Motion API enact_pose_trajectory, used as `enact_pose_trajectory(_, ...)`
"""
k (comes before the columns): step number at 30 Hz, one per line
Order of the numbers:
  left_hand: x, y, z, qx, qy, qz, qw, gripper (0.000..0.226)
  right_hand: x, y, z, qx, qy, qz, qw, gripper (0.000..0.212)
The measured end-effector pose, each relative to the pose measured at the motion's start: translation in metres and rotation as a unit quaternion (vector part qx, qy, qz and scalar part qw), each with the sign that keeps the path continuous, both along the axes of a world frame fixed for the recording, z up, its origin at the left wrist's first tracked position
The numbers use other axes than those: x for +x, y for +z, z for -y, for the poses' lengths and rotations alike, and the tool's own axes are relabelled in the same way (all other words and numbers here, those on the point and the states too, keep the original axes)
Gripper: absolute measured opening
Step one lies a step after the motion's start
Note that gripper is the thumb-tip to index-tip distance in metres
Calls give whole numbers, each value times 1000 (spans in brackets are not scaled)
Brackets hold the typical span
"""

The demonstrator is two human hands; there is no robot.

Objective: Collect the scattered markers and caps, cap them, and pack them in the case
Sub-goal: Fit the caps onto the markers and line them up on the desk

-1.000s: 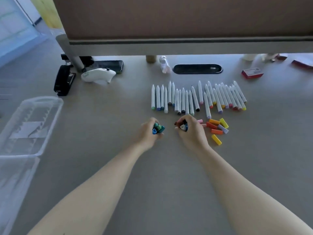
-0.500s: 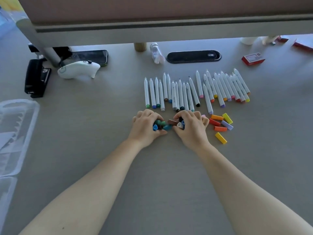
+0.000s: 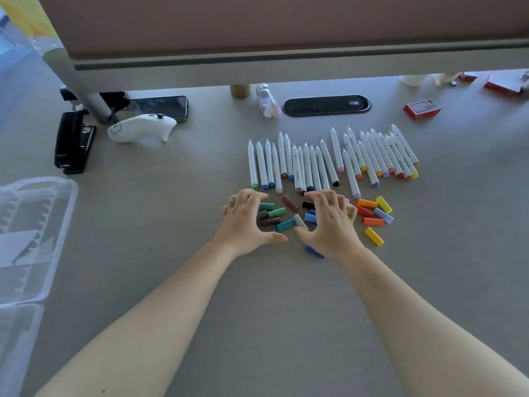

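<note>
A grey desk (image 3: 143,282) fills the view, backed by a brown partition panel (image 3: 286,24) on a pale rail. At the left edge lies the clear plastic marker case (image 3: 37,239), open and well apart from everything else. Both bare forearms reach in from the bottom edge. A row of uncapped white markers (image 3: 329,159) lies side by side in the middle of the desk, coloured ends toward the person. Further back sit a black oval cable grommet (image 3: 326,105), a black phone (image 3: 160,107), a black stapler (image 3: 74,141), a white handheld controller (image 3: 141,128), a red box (image 3: 421,109) and a small clear bottle (image 3: 266,103) on its side. The left hand (image 3: 246,222) and right hand (image 3: 329,222) hover palm-down just below the marker row, fingers spread and curled but released — neither grips anything. Between and under them lies a loose heap of caps (image 3: 282,216) in green, teal, brown, black, grey and blue. Just right of the right hand lie the orange, red, lilac and yellow caps (image 3: 372,214), and one blue cap (image 3: 314,252) rests beside the right wrist.
</note>
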State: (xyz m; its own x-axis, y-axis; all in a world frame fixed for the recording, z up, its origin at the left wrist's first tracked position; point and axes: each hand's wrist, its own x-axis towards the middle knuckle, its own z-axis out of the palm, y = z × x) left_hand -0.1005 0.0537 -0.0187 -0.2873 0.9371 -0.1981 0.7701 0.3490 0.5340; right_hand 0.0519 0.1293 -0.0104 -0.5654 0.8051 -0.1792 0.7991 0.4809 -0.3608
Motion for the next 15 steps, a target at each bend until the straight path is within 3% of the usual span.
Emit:
enact_pose_trajectory(7,-30,10,-8,66,152,100,981,35,-6,18,-8,1,-57,-61,997,31)
enact_pose_trajectory(15,-41,4,-60,3,226,97,969,17,-32,17,-33,-12,-29,-89,996,30)
